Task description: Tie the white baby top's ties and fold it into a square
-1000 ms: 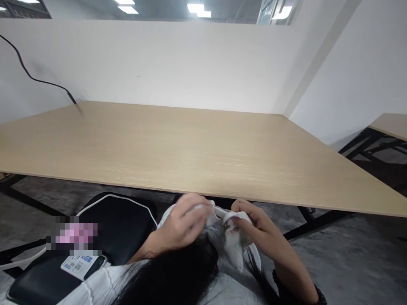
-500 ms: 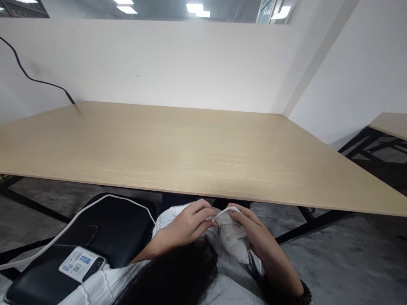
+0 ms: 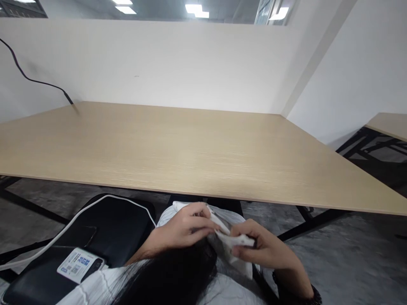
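Below the near edge of the wooden table [image 3: 190, 148], both my hands grip a small white cloth item [image 3: 233, 248] with a faint green print, held over my lap. My left hand [image 3: 184, 228] pinches its upper left part with closed fingers. My right hand [image 3: 260, 248] is closed on its right edge, fingers curled round a folded white band. The cloth's lower end hangs down between my hands. My dark hair hides part of my lap and the cloth's lower left.
A black chair seat [image 3: 104, 228] stands at my left with a white cable [image 3: 95, 203] across it and a small labelled device [image 3: 78, 264]. A black cable [image 3: 38, 80] hangs at the far left wall. A second table [image 3: 391, 125] stands at the right.
My right hand has dropped lower and turned, folding the cloth's top edge into a band. My left hand shifted slightly left, still pinching the cloth.
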Tool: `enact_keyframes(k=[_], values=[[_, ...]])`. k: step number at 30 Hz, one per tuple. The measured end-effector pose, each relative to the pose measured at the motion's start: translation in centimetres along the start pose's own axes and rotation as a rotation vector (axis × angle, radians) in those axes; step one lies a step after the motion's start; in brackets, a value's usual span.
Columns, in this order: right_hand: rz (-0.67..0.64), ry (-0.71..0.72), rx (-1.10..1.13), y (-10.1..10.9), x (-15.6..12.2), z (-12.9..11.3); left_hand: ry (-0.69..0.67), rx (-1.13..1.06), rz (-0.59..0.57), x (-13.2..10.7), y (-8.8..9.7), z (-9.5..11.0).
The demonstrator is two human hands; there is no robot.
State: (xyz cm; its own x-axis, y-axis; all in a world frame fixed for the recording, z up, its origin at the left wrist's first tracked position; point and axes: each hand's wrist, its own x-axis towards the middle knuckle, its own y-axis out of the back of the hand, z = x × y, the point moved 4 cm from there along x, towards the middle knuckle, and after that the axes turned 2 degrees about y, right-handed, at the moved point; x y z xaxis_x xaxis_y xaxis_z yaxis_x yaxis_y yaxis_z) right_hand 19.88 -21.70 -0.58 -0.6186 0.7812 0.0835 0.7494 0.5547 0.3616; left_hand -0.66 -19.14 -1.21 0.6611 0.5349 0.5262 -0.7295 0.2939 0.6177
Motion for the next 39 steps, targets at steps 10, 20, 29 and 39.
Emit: enact_keyframes(k=[10, 20, 29, 39], values=[[0.239, -0.197, -0.064, 4.9, -1.5, 5.3, 0.274, -0.015, -0.237, -2.2, 6.2, -0.5], [-0.016, -0.243, -0.214, 1.3, 0.4, 11.4, 0.459, -0.154, -0.34, -3.4, -0.3, -10.4], [-0.047, -0.189, -0.125, 1.3, 0.6, 7.9, 0.384, -0.129, -0.314, -1.9, 1.3, -7.0], [0.159, 0.056, 0.053, 4.3, 0.0, 1.6, 0.269, 0.15, -0.037, 0.7, 9.9, 1.7]])
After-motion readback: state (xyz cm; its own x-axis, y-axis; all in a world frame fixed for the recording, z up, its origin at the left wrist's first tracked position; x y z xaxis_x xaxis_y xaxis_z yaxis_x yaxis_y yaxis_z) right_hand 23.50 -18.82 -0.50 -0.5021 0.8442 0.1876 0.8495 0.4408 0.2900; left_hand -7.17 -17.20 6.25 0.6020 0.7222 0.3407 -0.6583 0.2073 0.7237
